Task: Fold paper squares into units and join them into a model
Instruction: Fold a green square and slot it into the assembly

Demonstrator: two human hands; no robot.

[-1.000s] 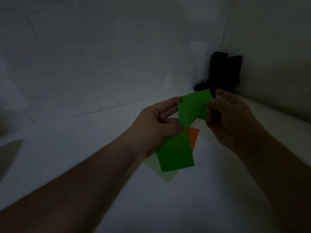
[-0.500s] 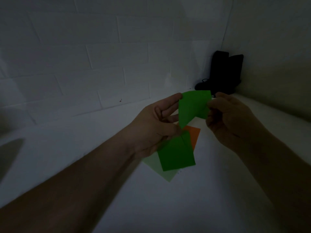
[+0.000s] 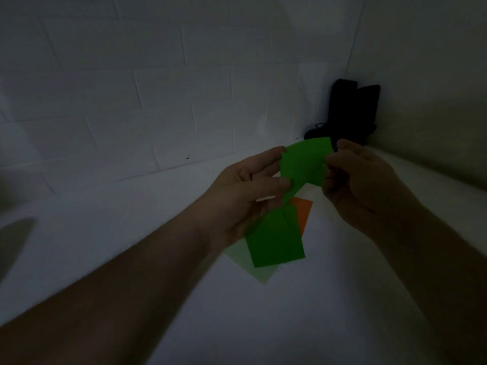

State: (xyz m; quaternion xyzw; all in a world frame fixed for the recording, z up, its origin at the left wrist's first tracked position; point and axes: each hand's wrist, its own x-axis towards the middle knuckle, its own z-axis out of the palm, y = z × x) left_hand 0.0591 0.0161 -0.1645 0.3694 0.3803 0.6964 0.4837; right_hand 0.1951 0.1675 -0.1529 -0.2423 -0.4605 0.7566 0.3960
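Green paper, a bright square sheet bent into a curve, is held up in the air between the person's two hands, above a white desk in a dim room. Left hand pinches the sheet's left edge, thumb in front and fingertips behind. Right hand pinches the right edge, its fingers curled over the paper. Lower down on the desk, just beneath the left hand, lies a second green square of paper with a fold line. It overlaps a pale green paper square that pokes out below it and an orange paper square that shows at its upper right. Against the white tiled wall, in the far corner, stands a black object too dark to identify.
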